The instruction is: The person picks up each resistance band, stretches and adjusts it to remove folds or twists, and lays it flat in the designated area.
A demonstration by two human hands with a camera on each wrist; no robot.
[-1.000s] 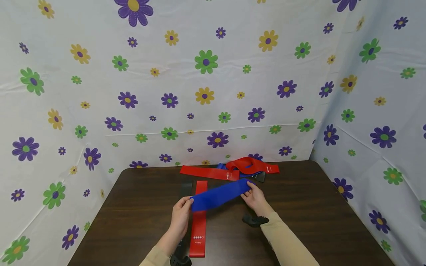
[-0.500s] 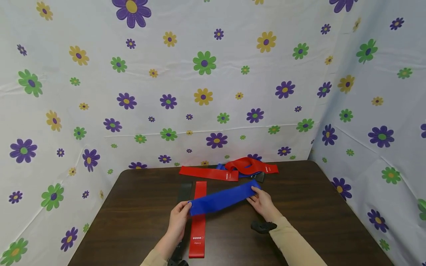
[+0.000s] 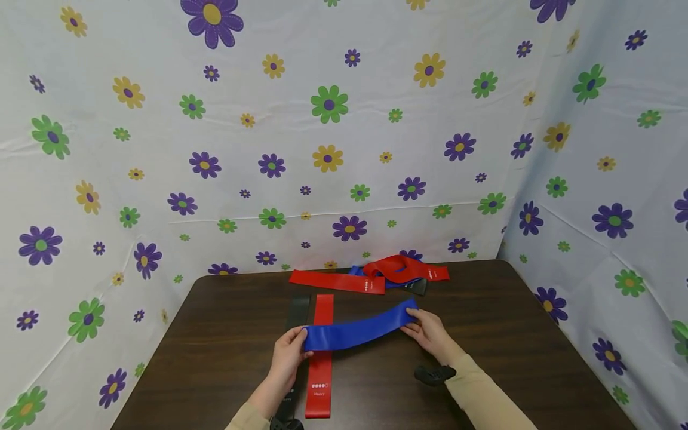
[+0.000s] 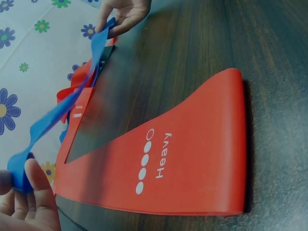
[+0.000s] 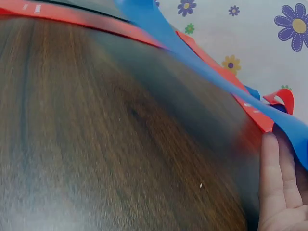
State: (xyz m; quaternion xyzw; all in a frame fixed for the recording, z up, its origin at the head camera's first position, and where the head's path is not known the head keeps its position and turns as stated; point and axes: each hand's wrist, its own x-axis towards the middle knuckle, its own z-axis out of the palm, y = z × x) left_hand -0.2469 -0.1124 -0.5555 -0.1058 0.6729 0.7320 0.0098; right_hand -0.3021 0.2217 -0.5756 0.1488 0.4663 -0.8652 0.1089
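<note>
A blue resistance band (image 3: 355, 332) is stretched out between my hands above the table, sagging slightly in the middle. My left hand (image 3: 287, 357) pinches its left end between thumb and fingers. At the other end, higher and farther right, my right hand (image 3: 432, 335) pinches the band too. Beneath the blue band lies a red resistance band (image 3: 319, 382) marked "Heavy", running front to back. Just left of it a black resistance band (image 3: 298, 310) lies parallel, partly hidden by my left hand and forearm.
At the table's back edge lies another red band (image 3: 338, 280). Beside it is a loose pile of a looped red band (image 3: 395, 267), blue band and black band. The dark wooden table (image 3: 516, 346) ends against a flowered cloth (image 3: 258, 131) behind and at the sides.
My right hand has moved right and toward me, carrying its end of the blue band. The band first straightened out, then slackened into a sag. My left hand shifted slightly left and nearer.
</note>
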